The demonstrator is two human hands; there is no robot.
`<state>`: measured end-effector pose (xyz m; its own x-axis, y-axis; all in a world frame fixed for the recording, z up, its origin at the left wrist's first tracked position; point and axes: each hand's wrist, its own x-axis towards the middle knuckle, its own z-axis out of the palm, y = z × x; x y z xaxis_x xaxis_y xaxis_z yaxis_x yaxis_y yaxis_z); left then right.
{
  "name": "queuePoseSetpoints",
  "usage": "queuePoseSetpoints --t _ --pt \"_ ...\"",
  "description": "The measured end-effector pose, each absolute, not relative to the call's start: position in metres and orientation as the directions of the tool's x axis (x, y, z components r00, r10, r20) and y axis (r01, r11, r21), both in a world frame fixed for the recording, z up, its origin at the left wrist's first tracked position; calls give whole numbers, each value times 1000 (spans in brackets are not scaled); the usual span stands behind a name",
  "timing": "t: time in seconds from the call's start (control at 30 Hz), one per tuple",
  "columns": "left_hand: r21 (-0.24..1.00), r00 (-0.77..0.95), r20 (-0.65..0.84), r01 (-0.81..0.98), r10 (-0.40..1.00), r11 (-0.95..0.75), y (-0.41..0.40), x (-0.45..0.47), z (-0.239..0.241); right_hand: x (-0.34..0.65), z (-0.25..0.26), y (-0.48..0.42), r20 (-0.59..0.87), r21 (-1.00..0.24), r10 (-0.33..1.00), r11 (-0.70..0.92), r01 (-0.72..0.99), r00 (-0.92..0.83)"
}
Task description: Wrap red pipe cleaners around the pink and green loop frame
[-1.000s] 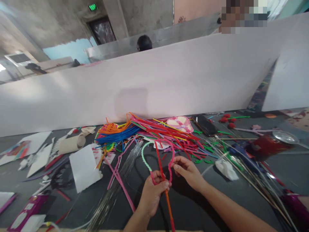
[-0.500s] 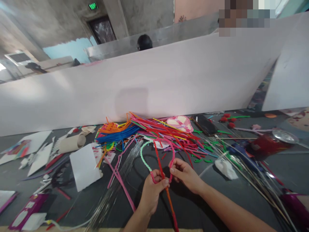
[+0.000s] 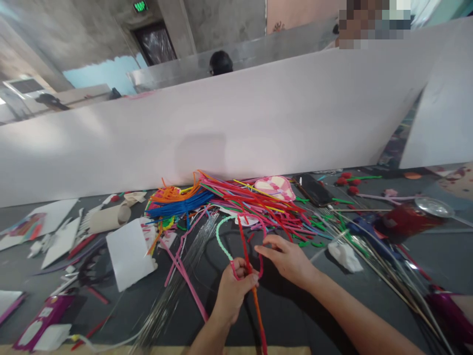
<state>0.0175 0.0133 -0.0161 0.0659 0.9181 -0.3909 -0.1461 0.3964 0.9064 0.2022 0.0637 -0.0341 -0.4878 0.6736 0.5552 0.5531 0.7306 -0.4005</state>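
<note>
A red pipe cleaner (image 3: 242,241) runs from 12 to 6 o'clock, turning orange low down. A loop (image 3: 220,240), mint-green at 10 o'clock and pink at 2 o'clock, meets it in the left hand's (image 3: 232,293) pinch.

Heap of chenille stems (image 3: 236,199): fuzzy, matt pile. Red stem (image 3: 254,305): the same fuzzy nap. Wire bundle (image 3: 177,281): thin bare metal, glinting. Table top (image 3: 295,315): dark, matt. Paper sheet (image 3: 129,254): white, smooth. Tube (image 3: 109,218): brown matt cardboard. Can (image 3: 406,219): glossy red, shiny metal lid.
</note>
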Motion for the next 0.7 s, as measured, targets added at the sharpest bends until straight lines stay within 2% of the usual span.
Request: queuePoseSetpoints --t 0.07,0.17,0.57,0.7 --pt "900 69 -398 -160 915 404 13 18 -15 202 -36 63 558 -320 638 756 571 -531" --pt "894 72 -404 -182 912 410 12 19 -13 204 -36 63 545 -265 599 786 558 -586" --pt "884 90 -399 -227 913 409 12 19 -16 205 -35 61 536 -232 598 783 578 -595" --pt "886 82 -381 -254 921 389 13 17 -15 204 -30 60 523 -201 538 831 518 -661"
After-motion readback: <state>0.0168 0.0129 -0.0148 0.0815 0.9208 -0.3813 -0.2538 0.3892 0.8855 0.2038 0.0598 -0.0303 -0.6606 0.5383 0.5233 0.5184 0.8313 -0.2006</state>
